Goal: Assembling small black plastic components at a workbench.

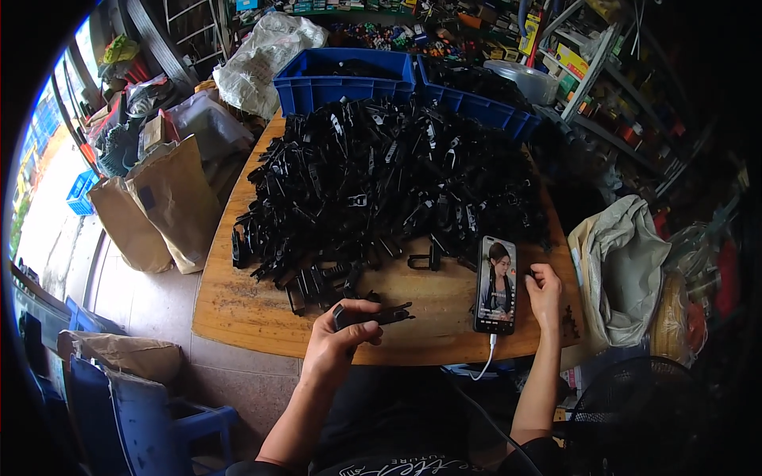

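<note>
In the lower middle of the frame, our left hand (333, 345) holds a black part (389, 316), thumb on the near side and fingers wrapped round its wide left end. The part sticks out past our fingertips, above the table (432, 337); its long axis runs nearly level across the frame, tilted slightly up to the right. It looks slim and dark, with narrow prongs at the right tip. Right of centre, a phone (495, 285) lies between the part and our right hand (544, 295), its white cable (492, 349) running down. That hand's fingers curl close to the phone's right edge; we cannot tell whether they grip anything. Farther up, a heap of black parts (381, 174) covers the table, with blue bins (345, 94) behind it.
</note>
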Available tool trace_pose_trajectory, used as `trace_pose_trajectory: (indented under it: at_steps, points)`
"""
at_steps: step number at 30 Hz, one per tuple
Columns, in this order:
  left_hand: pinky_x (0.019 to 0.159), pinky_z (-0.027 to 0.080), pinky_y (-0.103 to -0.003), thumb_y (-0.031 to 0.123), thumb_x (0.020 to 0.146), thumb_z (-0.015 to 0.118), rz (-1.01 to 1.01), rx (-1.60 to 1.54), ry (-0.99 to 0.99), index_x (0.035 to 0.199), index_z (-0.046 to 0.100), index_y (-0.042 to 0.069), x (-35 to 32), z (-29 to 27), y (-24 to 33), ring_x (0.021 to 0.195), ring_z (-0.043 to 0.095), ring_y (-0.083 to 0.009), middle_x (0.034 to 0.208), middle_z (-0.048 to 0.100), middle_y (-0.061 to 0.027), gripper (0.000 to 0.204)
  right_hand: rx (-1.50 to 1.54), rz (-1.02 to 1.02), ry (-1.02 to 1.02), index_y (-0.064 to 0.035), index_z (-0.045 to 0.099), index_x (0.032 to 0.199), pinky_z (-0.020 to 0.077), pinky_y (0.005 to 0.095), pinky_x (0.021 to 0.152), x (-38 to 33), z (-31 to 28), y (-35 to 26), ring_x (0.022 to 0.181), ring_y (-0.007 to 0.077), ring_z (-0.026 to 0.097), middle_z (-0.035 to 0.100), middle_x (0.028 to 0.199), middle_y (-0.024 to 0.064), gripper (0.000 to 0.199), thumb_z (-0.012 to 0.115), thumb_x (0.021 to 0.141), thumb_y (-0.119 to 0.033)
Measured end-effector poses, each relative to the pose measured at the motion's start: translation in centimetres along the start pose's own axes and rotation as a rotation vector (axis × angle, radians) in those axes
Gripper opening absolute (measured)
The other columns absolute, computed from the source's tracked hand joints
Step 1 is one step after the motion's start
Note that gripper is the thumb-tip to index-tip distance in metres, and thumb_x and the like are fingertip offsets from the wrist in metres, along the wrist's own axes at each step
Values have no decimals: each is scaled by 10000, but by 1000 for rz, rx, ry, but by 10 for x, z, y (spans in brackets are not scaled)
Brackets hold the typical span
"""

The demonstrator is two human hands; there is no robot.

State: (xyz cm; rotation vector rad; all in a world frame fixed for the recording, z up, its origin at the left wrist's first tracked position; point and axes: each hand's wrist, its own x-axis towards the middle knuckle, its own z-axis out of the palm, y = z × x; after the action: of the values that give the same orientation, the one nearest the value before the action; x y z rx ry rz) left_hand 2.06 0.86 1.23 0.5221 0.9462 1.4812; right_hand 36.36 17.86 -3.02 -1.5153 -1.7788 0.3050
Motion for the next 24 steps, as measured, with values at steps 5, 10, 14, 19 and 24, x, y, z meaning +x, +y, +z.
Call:
trace_pose_trajectory:
  at_steps: [5,10,14,19,24]
  points:
    - [695,485,-263,12,751,653,13,-28,5,982,602,9,2,-8,-4,719,596,-145,785,615,-63,237,259,128,54,2,588,974,438,231,624,-15,-9,-16,700,92,522,600,836,41,190,640,796,-41]
    - [719,470,-235,-43,705,702,-56,-250,-80,937,603,46,4,9,-24,768,596,-126,821,613,-40,267,684,40,-126,-16,588,993,464,211,680,-66,6,-131,773,86,558,595,911,41,188,630,811,-22]
    - [824,459,-265,-36,719,711,-9,-149,-210,916,614,34,-3,23,-35,875,586,-131,935,636,-46,230,611,-197,-310,-10,629,976,471,247,623,-84,30,-176,708,126,575,613,815,62,174,649,803,-18]
    - [823,448,-245,-7,723,723,99,-43,-80,933,619,23,-12,23,-37,871,575,-113,945,641,-55,236,412,-496,-138,-18,651,966,461,272,605,-82,45,-187,666,194,562,615,792,74,269,640,721,93]
    - [828,450,-255,-6,721,722,243,119,-113,931,617,20,-10,21,-42,885,587,-123,975,641,-85,236,504,-403,-107,-30,651,942,454,273,575,-90,46,-180,659,166,562,615,783,62,246,671,720,72]
